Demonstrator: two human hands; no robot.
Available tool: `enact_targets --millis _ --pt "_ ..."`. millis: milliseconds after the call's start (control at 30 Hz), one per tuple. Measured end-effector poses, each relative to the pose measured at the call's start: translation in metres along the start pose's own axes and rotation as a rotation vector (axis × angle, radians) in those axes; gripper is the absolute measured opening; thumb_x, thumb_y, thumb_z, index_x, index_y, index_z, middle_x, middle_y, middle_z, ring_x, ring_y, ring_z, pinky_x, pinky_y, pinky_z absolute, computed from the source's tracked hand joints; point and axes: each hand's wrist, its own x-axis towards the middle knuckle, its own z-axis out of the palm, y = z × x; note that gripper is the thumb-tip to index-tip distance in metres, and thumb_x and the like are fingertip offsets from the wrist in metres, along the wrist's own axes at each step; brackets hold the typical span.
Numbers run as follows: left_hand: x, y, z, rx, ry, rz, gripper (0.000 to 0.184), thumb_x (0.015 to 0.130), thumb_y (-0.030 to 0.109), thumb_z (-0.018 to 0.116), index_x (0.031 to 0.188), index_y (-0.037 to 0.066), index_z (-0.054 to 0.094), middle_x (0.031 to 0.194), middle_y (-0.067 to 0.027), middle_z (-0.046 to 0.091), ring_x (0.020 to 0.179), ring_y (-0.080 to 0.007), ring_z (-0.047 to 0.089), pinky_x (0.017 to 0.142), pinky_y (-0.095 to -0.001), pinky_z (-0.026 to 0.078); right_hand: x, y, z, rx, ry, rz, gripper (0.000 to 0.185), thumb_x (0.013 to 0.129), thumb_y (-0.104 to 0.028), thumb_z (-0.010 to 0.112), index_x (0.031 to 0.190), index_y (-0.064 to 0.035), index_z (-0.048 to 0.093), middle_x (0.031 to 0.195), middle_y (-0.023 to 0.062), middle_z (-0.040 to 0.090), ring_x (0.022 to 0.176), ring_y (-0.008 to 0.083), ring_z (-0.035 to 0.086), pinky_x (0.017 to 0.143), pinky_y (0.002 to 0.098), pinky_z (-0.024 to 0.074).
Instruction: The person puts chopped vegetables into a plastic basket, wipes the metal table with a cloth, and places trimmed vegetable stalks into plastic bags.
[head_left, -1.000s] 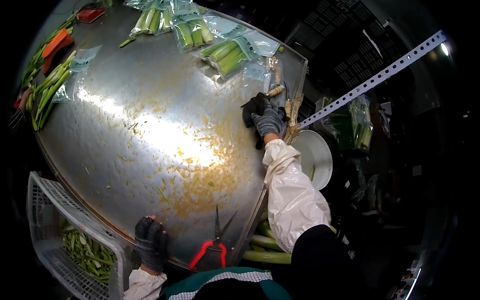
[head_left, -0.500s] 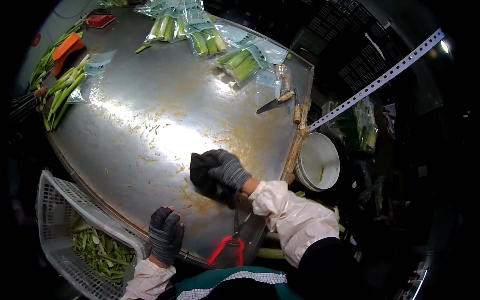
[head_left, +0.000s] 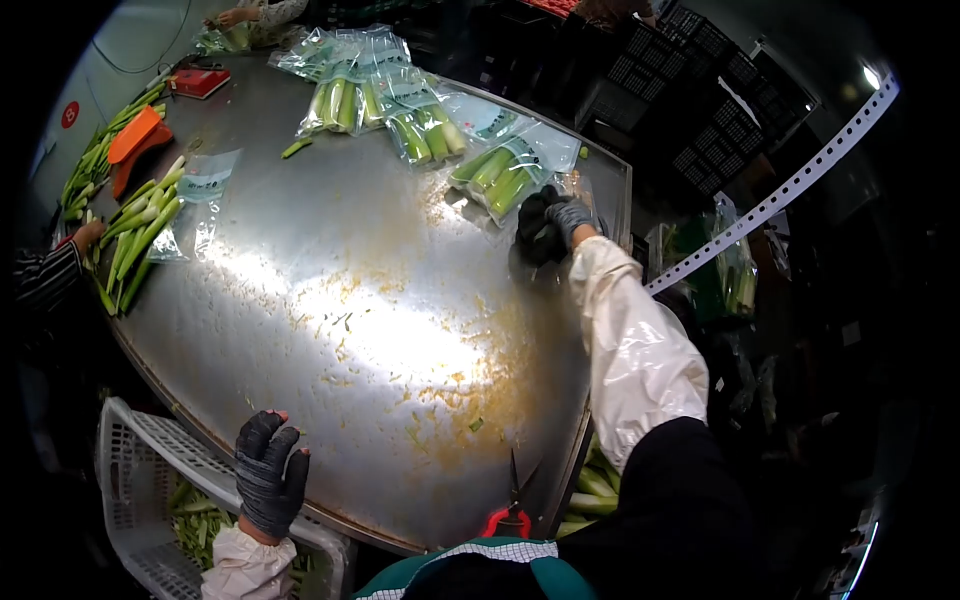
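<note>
My right hand (head_left: 571, 216), in a grey glove, is closed on a black cloth (head_left: 538, 236) at the right side of the metal table (head_left: 330, 240). Just left of the cloth lie bagged green stalks (head_left: 502, 183). My left hand (head_left: 268, 478), gloved with bare fingertips, rests at the table's near edge, its fingers apart and holding nothing. Below it stands a grey plastic crate (head_left: 125, 455) with cut green pieces (head_left: 195, 525). Red-handled scissors (head_left: 508, 522) lie at the near edge, blades pointing away. Brown residue and green scraps spot the table's middle.
More bagged stalks (head_left: 425, 130) lie along the far edge. At left, an orange tool (head_left: 138, 140) and loose stalks (head_left: 145, 225) lie by another person's hand (head_left: 88, 236). A perforated white strip (head_left: 790, 195) slants beyond the right edge, with black crates (head_left: 720, 140) behind.
My right hand has moved the cloth from the table's near middle to the far right, over where the wooden-handled tools lay. My left hand has shifted left. The view has shifted; the white bucket is hidden.
</note>
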Motion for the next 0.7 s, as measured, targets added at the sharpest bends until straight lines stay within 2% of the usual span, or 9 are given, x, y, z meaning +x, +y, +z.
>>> enact_targets --millis 67,100,167,200,233,333,467,600,700 --pt "0.033 -0.011 0.001 0.026 -0.051 0.118 0.031 0.061 -0.001 0.062 0.091 0.004 0.053 0.103 -0.0151 0.051 0.096 -0.0349 0.047 0.081 -0.0425 0.039 0.025 0.031 0.045 -0.037 -0.11 0.161 0.041 0.071 -0.04 0.055 0.095 -0.0068 0.06 0.092 0.0137 0.061 0.086 0.0252 0.059 0.075 0.0352 0.0447" --pt "0.054 -0.012 0.003 0.039 -0.043 0.166 0.032 0.061 0.0 0.063 0.091 0.005 0.053 0.103 -0.0153 0.051 0.095 -0.0354 0.047 0.08 -0.0427 0.04 -0.011 0.011 0.07 -0.562 0.069 -0.101 0.048 0.074 -0.046 0.051 0.103 -0.0075 0.055 0.098 0.0164 0.058 0.093 0.0274 0.056 0.077 0.0364 0.0441" --pt "0.102 -0.015 0.016 0.025 -0.015 0.284 0.033 0.063 -0.001 0.062 0.093 0.005 0.052 0.102 -0.0147 0.052 0.094 -0.0343 0.048 0.079 -0.0409 0.04 -0.052 -0.007 0.121 -0.071 0.335 0.428 0.056 0.074 -0.051 0.049 0.111 -0.0085 0.045 0.107 0.0196 0.051 0.097 0.0321 0.052 0.079 0.0367 0.0439" --pt "0.127 -0.016 0.027 0.002 -0.006 0.335 0.034 0.064 -0.002 0.061 0.095 0.005 0.051 0.102 -0.0148 0.052 0.094 -0.0343 0.049 0.079 -0.0403 0.041 -0.075 -0.023 0.13 -0.142 0.204 0.353 0.041 0.081 -0.035 0.046 0.11 -0.0061 0.048 0.107 0.0187 0.053 0.099 0.0315 0.051 0.081 0.0349 0.0417" --pt "0.152 -0.018 0.043 -0.012 -0.006 0.36 0.033 0.064 0.0 0.061 0.095 0.005 0.051 0.102 -0.0142 0.052 0.094 -0.0332 0.049 0.079 -0.0396 0.041 -0.096 -0.029 0.133 -0.893 -0.158 -0.072 0.04 0.075 -0.024 0.054 0.11 -0.0058 0.047 0.109 0.018 0.052 0.1 0.0308 0.05 0.081 0.033 0.0424" --pt "0.228 -0.017 0.113 0.005 0.048 0.445 0.029 0.067 0.008 0.061 0.095 0.007 0.053 0.102 -0.0127 0.052 0.093 -0.0312 0.05 0.078 -0.0375 0.042 -0.141 -0.008 0.131 -0.187 -0.526 -0.402 0.056 0.06 -0.008 0.061 0.114 -0.0072 0.046 0.109 0.0161 0.052 0.1 0.0289 0.051 0.085 0.0317 0.0407" --pt "0.314 -0.003 0.227 0.111 -0.189 0.349 0.042 0.07 0.028 0.06 0.107 0.011 0.05 0.113 -0.0135 0.047 0.106 -0.0325 0.042 0.086 -0.0405 0.036 -0.166 -0.033 0.092 -0.264 -0.884 -0.429 0.056 0.058 -0.009 0.063 0.112 -0.0067 0.05 0.108 0.0156 0.052 0.101 0.0255 0.05 0.087 0.0316 0.0398" --pt "0.359 0.026 0.287 0.365 -0.594 0.34 0.077 0.067 0.044 0.061 0.131 0.023 0.024 0.138 -0.0126 0.015 0.124 -0.0407 0.016 0.095 -0.06 0.015 -0.12 -0.045 0.039 -0.316 -1.174 -0.577 0.041 0.069 -0.024 0.064 0.106 -0.0088 0.055 0.099 0.0126 0.057 0.095 0.0249 0.053 0.084 0.0315 0.041" --pt "0.374 0.026 0.316 0.453 -0.681 0.278 0.078 0.066 0.041 0.062 0.132 0.023 0.024 0.139 -0.0125 0.012 0.124 -0.0408 0.016 0.093 -0.0626 0.015 -0.014 -0.04 -0.011 -0.387 -0.577 -0.67 0.021 0.082 -0.02 0.049 0.097 -0.0075 0.057 0.086 0.0104 0.06 0.082 0.0202 0.056 0.074 0.0289 0.0443"
